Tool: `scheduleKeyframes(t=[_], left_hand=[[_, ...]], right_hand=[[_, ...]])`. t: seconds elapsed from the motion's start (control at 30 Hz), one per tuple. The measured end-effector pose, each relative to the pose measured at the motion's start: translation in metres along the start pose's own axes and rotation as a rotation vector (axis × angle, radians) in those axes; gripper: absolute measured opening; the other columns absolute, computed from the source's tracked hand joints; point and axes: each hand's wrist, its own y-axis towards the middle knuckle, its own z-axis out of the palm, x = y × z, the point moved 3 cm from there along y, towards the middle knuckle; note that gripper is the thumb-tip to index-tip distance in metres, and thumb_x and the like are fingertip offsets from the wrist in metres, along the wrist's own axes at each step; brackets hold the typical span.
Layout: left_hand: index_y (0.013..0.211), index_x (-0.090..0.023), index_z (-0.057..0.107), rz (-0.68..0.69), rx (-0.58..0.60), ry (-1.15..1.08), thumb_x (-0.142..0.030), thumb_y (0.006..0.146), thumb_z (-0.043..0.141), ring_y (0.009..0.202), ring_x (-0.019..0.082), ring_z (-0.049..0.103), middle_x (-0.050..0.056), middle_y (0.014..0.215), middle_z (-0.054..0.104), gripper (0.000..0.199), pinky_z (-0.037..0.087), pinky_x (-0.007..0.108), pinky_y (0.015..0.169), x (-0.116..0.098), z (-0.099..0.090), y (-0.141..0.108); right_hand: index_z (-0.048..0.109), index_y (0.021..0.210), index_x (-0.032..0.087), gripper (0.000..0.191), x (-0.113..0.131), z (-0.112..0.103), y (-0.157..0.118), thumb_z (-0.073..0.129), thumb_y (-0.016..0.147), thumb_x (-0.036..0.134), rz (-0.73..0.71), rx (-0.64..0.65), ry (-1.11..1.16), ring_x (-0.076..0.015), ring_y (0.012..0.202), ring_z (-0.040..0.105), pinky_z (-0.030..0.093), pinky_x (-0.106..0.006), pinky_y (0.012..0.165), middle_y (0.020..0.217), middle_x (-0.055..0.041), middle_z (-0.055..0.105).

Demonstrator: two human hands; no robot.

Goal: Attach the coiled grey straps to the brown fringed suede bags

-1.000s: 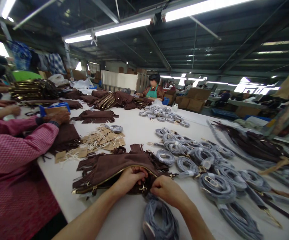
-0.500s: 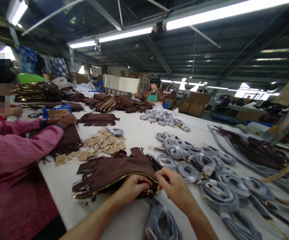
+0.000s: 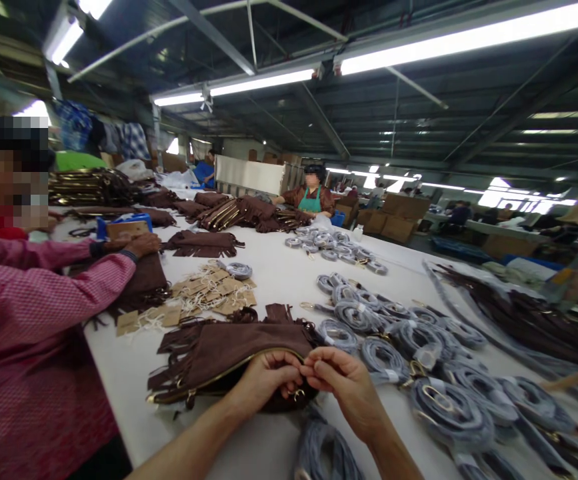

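A dark brown fringed bag (image 3: 249,340) lies on the white table in front of me, its gold zipper (image 3: 219,379) undone along the near side. My left hand (image 3: 273,377) is closed at the right part of the opening, its curled fingers on the zipped edge. Just beside it my right hand (image 3: 337,375) makes a pinch, and the fingertips of both hands meet over the bag's right end. Whatever sits between the right fingertips is too small to make out. A gold ring (image 3: 299,395) hangs by the zipper below my fingers.
Coiled grey wrapped straps (image 3: 451,410) with gold clasps spread to the right; another coil (image 3: 326,450) lies nearest me. Tan paper tags with white strings (image 3: 213,288) lie beyond the bag. A co-worker's checked sleeve (image 3: 83,280) reaches in from the left. Brown bags (image 3: 249,213) are heaped farther back.
My right hand has shifted slightly left, bringing its fingertips to those of my left hand. The view has swung a little to the left; the bag stays in place.
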Motion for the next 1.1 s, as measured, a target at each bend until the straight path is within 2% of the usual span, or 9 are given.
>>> scheduleKeyframes(t=[0.07, 0.2, 0.47, 0.57, 0.73, 0.87, 1.1], left_hand=[[0.075, -0.014, 0.065, 0.002, -0.013, 0.009, -0.047, 0.063, 0.077, 0.049, 0.007, 0.045, -0.002, 0.061, 0.059, 0.037, 0.031, 0.018, 0.045, -0.003, -0.001, -0.003], [0.074, -0.015, 0.063, -0.014, -0.030, 0.017, -0.048, 0.065, 0.076, 0.048, 0.006, 0.039, -0.004, 0.058, 0.053, 0.037, 0.024, 0.018, 0.045, -0.005, -0.001, -0.006], [0.065, -0.015, 0.057, 0.053, -0.038, 0.061, -0.049, 0.063, 0.073, 0.049, 0.006, 0.031, -0.006, 0.054, 0.043, 0.037, 0.022, 0.020, 0.047, -0.014, 0.004, -0.007], [0.065, -0.015, 0.056, 0.063, -0.030, 0.078, -0.047, 0.065, 0.070, 0.049, 0.007, 0.029, -0.006, 0.054, 0.043, 0.034, 0.021, 0.021, 0.048, -0.015, 0.004, -0.008], [0.066, -0.016, 0.055, 0.063, -0.019, 0.092, -0.044, 0.067, 0.067, 0.048, 0.007, 0.028, -0.006, 0.055, 0.044, 0.031, 0.020, 0.021, 0.048, -0.012, 0.004, -0.006], [0.067, -0.016, 0.055, 0.064, -0.007, 0.101, -0.044, 0.068, 0.066, 0.049, 0.007, 0.029, -0.006, 0.056, 0.045, 0.030, 0.021, 0.021, 0.048, -0.010, 0.004, -0.005], [0.067, -0.016, 0.052, 0.070, 0.008, 0.115, -0.043, 0.069, 0.064, 0.048, 0.007, 0.029, -0.006, 0.057, 0.046, 0.029, 0.022, 0.021, 0.048, -0.012, 0.004, -0.005]], right_hand=[[0.072, 0.091, 0.018, 0.045, -0.003, -0.001, 0.001, 0.086, 0.060, 0.047, 0.008, -0.011, 0.016, -0.0184, 0.079, 0.073, 0.059, -0.027, 0.071, 0.086, -0.0057, 0.076], [0.070, 0.087, 0.017, 0.045, -0.003, 0.001, 0.001, 0.085, 0.060, 0.050, -0.021, -0.035, -0.037, -0.0182, 0.071, 0.072, 0.059, -0.027, 0.065, 0.080, -0.0059, 0.076], [0.065, 0.073, 0.017, 0.039, 0.000, 0.012, -0.001, 0.082, 0.065, 0.052, -0.053, 0.040, -0.106, -0.0148, 0.062, 0.069, 0.056, -0.024, 0.058, 0.070, -0.0014, 0.072], [0.066, 0.074, 0.017, 0.038, -0.001, 0.012, -0.001, 0.082, 0.065, 0.050, -0.069, 0.027, -0.093, -0.0122, 0.058, 0.066, 0.055, -0.023, 0.057, 0.068, 0.0006, 0.070], [0.070, 0.086, 0.017, 0.044, -0.008, 0.010, 0.002, 0.084, 0.061, 0.050, -0.024, 0.011, -0.088, -0.0138, 0.061, 0.068, 0.057, -0.025, 0.060, 0.070, -0.0011, 0.072], [0.068, 0.076, 0.017, 0.038, -0.007, 0.011, 0.001, 0.084, 0.062, 0.049, -0.029, 0.024, -0.094, -0.0134, 0.062, 0.067, 0.056, -0.023, 0.059, 0.067, -0.0002, 0.071], [0.070, 0.076, 0.016, 0.038, -0.008, 0.012, 0.001, 0.081, 0.064, 0.051, -0.056, 0.018, -0.115, -0.0135, 0.061, 0.066, 0.054, -0.021, 0.055, 0.064, -0.0022, 0.071]])
